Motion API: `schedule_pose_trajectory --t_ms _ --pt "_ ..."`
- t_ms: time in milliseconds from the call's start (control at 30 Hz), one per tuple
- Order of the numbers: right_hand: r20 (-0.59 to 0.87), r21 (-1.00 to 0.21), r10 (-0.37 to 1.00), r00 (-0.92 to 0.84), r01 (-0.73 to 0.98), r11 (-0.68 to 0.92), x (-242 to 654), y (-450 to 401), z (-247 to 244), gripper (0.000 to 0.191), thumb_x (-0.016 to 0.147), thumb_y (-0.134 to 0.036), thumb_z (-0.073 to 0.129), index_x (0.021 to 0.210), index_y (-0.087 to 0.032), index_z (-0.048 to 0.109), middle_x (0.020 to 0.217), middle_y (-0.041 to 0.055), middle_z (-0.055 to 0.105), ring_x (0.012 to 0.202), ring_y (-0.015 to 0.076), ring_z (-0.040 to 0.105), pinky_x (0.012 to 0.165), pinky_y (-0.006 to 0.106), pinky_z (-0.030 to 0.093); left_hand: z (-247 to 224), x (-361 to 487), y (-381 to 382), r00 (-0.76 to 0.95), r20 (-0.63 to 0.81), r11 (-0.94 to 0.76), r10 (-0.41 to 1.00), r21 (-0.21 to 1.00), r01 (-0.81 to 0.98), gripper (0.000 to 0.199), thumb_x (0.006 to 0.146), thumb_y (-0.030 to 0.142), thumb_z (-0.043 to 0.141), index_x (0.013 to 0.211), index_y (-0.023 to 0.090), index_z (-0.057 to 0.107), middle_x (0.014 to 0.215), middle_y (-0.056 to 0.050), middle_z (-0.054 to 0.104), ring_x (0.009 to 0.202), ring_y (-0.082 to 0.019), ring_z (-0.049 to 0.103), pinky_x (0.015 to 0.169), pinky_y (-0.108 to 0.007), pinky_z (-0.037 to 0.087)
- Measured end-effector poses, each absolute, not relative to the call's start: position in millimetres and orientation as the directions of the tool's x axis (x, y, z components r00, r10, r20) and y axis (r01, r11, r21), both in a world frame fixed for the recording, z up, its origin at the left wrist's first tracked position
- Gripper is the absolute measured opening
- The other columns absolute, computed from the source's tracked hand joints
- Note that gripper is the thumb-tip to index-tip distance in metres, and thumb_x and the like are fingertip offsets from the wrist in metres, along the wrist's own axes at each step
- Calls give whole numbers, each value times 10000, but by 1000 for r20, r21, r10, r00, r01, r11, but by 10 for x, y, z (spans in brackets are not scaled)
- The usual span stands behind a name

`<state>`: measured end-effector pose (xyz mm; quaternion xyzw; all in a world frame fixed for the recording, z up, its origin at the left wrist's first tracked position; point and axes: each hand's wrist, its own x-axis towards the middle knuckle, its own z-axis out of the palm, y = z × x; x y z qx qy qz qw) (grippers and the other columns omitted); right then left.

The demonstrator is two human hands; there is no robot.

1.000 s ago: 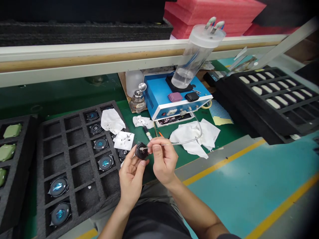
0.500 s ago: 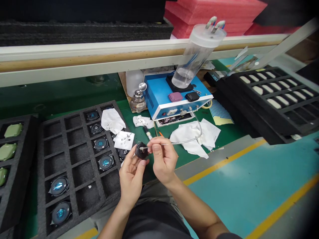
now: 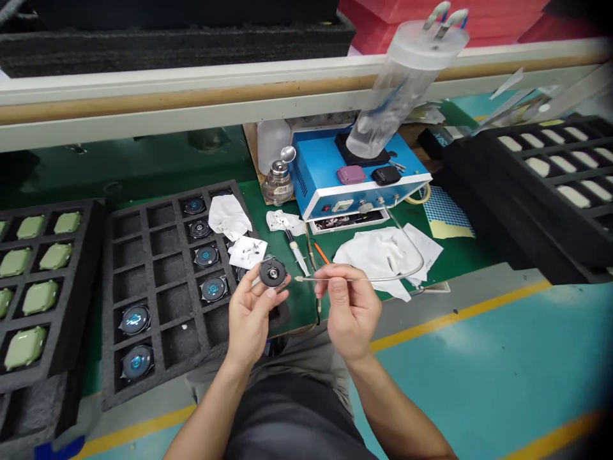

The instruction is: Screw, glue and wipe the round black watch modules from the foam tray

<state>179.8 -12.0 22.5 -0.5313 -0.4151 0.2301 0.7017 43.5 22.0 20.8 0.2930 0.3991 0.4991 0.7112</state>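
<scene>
My left hand [image 3: 249,316] holds a round black watch body [image 3: 272,273] by its edge, fingers and thumb closed on it. The pale ring at its centre faces up. In my right hand [image 3: 352,310] a thin clear tube [image 3: 383,279] is pinched, its tip pointing left, a little apart from the watch body. The tube curves back to a blue box [image 3: 316,172] with a clear cylinder [image 3: 378,108] on top. Beyond my hands lie a syringe [image 3: 297,254], an orange stick [image 3: 322,253] and crumpled white cloths [image 3: 368,252].
A black foam tray [image 3: 195,308] with several round watches stands left of my hands. Farther left, another tray [image 3: 64,319] holds green square pieces. Dark trays [image 3: 507,211] with white pieces are at the right. A glass bottle [image 3: 278,186] stands beside the blue box; a shelf rail [image 3: 191,96] crosses behind.
The tube tip has come away from the watch body as my right hand moved right. The watch body is now tilted flatter towards the camera. The whole view has shifted, showing more of the left tray.
</scene>
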Motion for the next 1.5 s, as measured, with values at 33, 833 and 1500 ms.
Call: schedule_pose_trajectory --t_ms 33,833,1500 --pt "311 -949 772 554 129 289 1858 -186 181 139 986 -274 548 976 -237 681 918 20 685 654 101 607 603 259 519 229 437 218 165 -277 322 947 814 -484 487 789 271 811 1231 198 620 1151 -113 766 1055 -268 754 824 -305 622" --pt "-135 -61 974 183 979 -193 1941 380 273 286 944 -192 469 1170 -159 640 1090 150 723 957 281 718 697 331 483 137 240 182 -79 -161 118 984 911 -396 433 751 337 831 1109 166 659 972 -72 782 875 -205 755 684 -284 647" --pt "414 -815 869 269 535 223 1944 1124 289 319 1002 -450 468 976 -213 679 983 58 687 892 185 635 832 351 505 87 201 184 -78 -141 104 987 928 -358 298 760 266 820 1020 162 717 924 -73 782 793 -156 724 694 -229 584"
